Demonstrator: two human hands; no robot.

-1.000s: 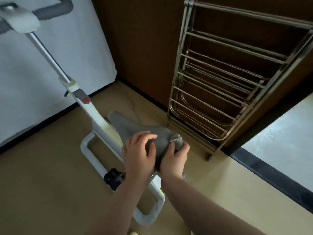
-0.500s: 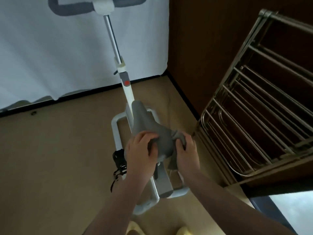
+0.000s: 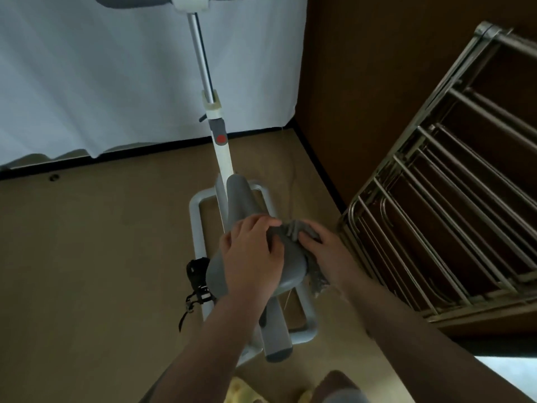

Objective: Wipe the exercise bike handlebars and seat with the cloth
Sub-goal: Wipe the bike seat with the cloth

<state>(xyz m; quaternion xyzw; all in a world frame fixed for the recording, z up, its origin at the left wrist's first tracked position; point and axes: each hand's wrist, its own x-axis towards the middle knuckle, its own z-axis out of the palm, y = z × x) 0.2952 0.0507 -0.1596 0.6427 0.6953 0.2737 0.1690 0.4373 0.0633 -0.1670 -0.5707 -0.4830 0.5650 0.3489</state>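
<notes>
The grey bike seat (image 3: 238,199) sits at the middle of the view, its nose pointing away from me. My left hand (image 3: 251,257) lies on the wide rear part of the seat, fingers curled over its top. My right hand (image 3: 322,251) grips a grey cloth (image 3: 296,228) against the seat's right side; a frayed end of the cloth hangs below the hand. The grey handlebars (image 3: 133,1) show only at the top edge, on a white and silver post (image 3: 220,152).
The white bike base frame (image 3: 197,228) stands on the tan floor, with a black pedal and strap (image 3: 196,274) at its left. A folded metal drying rack (image 3: 453,205) leans on the brown wall close on the right. A white curtain (image 3: 87,82) hangs behind.
The view has swung left and tilted, so the bike now stands upright in the middle. My right hand has shifted the cloth up along the seat's right side. My left hand stays on the seat.
</notes>
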